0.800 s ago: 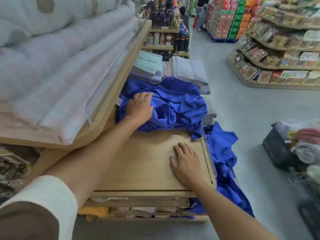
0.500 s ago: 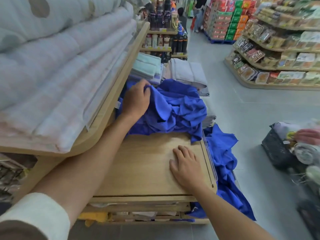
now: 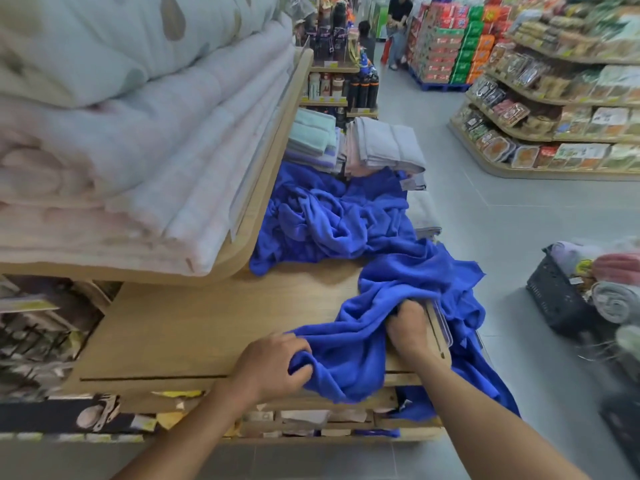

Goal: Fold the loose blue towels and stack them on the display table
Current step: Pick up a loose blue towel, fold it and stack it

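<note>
A loose blue towel [image 3: 360,344] lies spread over the near right part of the wooden display table [image 3: 194,327] and hangs off its right edge. My left hand [image 3: 273,365] grips a bunch of this towel at the table's front edge. My right hand [image 3: 410,327] grips the same towel near the clear plastic rim on the right. A crumpled pile of more blue towels [image 3: 332,223] sits at the far end of the table, apart from both hands.
Folded quilts [image 3: 121,133] fill a wooden shelf overhanging the table on the left. Folded grey towels [image 3: 384,147] and mint towels [image 3: 311,136] lie behind the blue pile. A dark basket [image 3: 554,299] with rolled towels stands on the aisle floor at right. Grocery shelves [image 3: 554,116] lie beyond.
My left hand left the far blue pile and came to the table's front edge. My right hand lifted from the bare wood. Both now grip a blue towel pulled onto the table.
</note>
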Action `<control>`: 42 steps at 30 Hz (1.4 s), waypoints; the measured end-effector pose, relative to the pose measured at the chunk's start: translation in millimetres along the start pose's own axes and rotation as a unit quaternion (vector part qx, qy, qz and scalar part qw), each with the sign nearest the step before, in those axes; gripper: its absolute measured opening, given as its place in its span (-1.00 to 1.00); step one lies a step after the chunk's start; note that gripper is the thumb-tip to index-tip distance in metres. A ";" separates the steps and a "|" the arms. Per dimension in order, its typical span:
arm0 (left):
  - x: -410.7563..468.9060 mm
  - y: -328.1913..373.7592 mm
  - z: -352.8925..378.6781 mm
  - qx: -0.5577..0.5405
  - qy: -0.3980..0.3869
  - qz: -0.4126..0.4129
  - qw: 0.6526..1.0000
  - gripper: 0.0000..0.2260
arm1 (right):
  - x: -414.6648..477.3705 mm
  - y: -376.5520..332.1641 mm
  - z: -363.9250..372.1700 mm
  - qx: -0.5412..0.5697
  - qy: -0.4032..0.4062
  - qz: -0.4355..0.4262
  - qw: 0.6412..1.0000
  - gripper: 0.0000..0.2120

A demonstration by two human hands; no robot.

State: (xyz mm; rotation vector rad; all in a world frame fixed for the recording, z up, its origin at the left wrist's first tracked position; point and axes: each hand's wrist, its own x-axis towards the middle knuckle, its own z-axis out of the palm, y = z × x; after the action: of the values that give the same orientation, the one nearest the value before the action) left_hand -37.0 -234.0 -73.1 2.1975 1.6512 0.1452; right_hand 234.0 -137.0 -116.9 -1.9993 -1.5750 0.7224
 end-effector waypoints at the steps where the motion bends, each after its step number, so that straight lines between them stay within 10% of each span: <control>1: 1.9 -1.1 -1.3 -0.012 -0.007 -0.010 1.000 -0.67 | -1.1 1.5 1.3 0.024 0.006 0.011 1.000 -0.85; 5: 20.8 -4.2 -12.8 -0.116 -0.045 -0.085 0.989 -0.51 | -12.1 -4.4 -6.2 0.273 0.090 0.111 0.951 -0.83; 9: 66.8 11.4 -11.8 -0.120 0.062 -0.051 0.990 -0.82 | -11.7 -11.3 -30.3 0.691 -0.042 0.236 0.682 -0.71; 12: 109.3 53.7 -15.0 -0.341 0.074 -0.044 0.936 -0.62 | -16.8 -15.9 -39.3 0.597 -0.111 0.186 0.772 -0.57; 16: 141.5 93.3 -33.5 -0.625 -0.036 -0.092 0.775 -0.59 | -35.3 -16.1 -61.6 0.271 -0.184 -0.089 0.941 -0.69; 19: 146.5 105.8 -46.7 -0.654 -0.125 -0.085 0.741 -0.74 | -44.5 -17.5 -81.6 0.070 -0.275 -0.197 0.938 -0.79; 21: 143.1 105.6 -52.1 -0.672 -0.108 -0.098 0.726 -0.85 | -46.7 -15.7 -87.4 0.185 -0.331 -0.132 0.916 -0.68; 24: 135.6 90.3 -67.0 -0.770 -0.064 -0.119 0.624 -0.84 | -33.4 -3.7 -92.8 0.473 -0.429 0.109 0.762 -0.33; 28: 117.1 73.0 -85.6 -0.756 -0.067 -0.064 0.647 -0.87 | -4.4 -3.3 -81.9 0.616 -0.518 0.208 0.556 -0.15; 32: 97.2 67.6 -92.1 -0.740 -0.115 0.020 0.663 -0.71 | 2.0 -25.1 -58.5 0.635 -0.481 0.212 0.566 -0.32; 35: 78.3 53.0 -97.2 -0.687 -0.109 0.035 0.717 -0.62 | 2.2 -34.5 -52.6 0.627 -0.412 0.142 0.646 -0.57; 39: 50.9 19.0 -93.8 -0.701 0.059 -0.056 0.708 -0.69 | 5.2 -25.0 -77.6 0.595 -0.168 0.025 0.785 -0.55; 42: 36.2 0.0 -81.6 -0.584 0.183 -0.056 0.789 -0.39 | 10.3 -12.2 -104.2 0.521 -0.092 -0.089 0.844 -0.55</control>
State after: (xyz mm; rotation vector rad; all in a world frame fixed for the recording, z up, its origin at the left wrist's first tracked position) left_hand -51.3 -180.2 -3.3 1.1167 1.2396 1.2474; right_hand 297.1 -130.0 -32.8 -0.9779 -1.0314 1.3420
